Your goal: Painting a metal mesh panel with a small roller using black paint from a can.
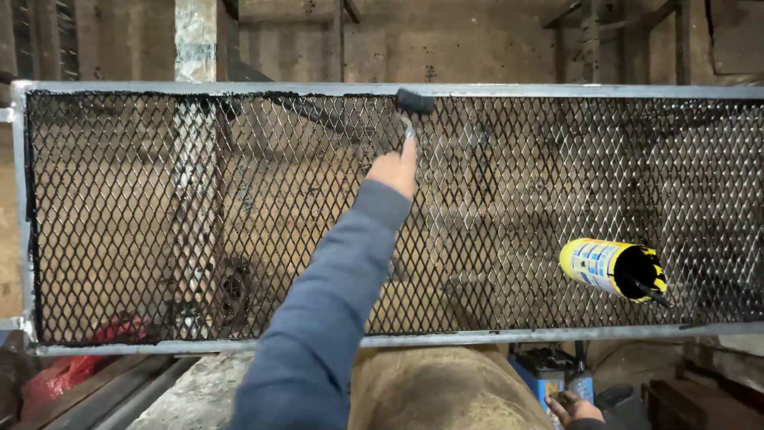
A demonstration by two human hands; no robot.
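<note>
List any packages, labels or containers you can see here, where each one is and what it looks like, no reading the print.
Can: lying on its side on the mesh panel, lower right; yellow cylinder with a blue-and-white label, its open end black with paint.
Blue container: below the panel's lower frame, right of centre, near the right hand; boxy, blue with a dark top, partly hidden.
No signs or screens in view.

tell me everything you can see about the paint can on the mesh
The can is a yellow cylinder with a pale printed label, lying on its side on the mesh panel near the lower right. Its open mouth faces right, black with paint inside and smeared around the rim. A thin dark stick pokes out of it. No hand touches it.
</note>
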